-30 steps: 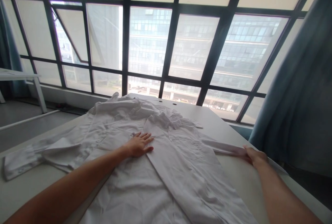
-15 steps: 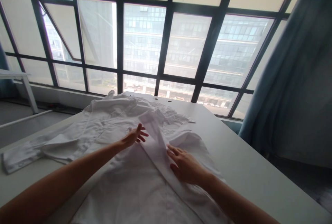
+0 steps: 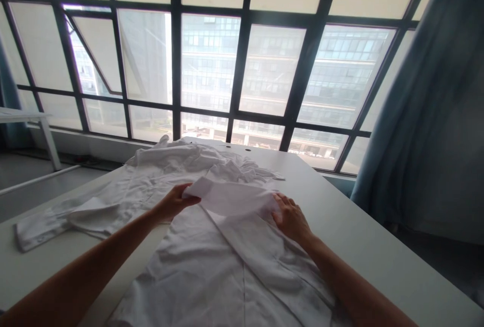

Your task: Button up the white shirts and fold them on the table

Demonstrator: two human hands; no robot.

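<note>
A white shirt [image 3: 212, 271] lies spread on the table in front of me, with a long strip of its cloth running diagonally across it. One end of the cloth, a raised flap [image 3: 230, 198], is stretched between my two hands. My left hand [image 3: 179, 200] is closed on the flap's left end, thumb and fingers pinching its edge. On the other end, my right hand [image 3: 289, 216] is closed over the cloth, its fingers partly hidden behind it. Behind the flap, more crumpled white cloth [image 3: 170, 158] is heaped.
A white sleeve with a cuff [image 3: 34, 233] stretches over the left of the white table [image 3: 378, 256]. Dark-framed windows [image 3: 212, 59] stand beyond the table. A blue-grey curtain [image 3: 401, 115] hangs at the right, and another white table [image 3: 22, 115] stands at the far left.
Both hands were open on the cloth and are now closed on it. The left moved slightly left, the right moved to the right, and the flap between them was lifted and spread sideways.
</note>
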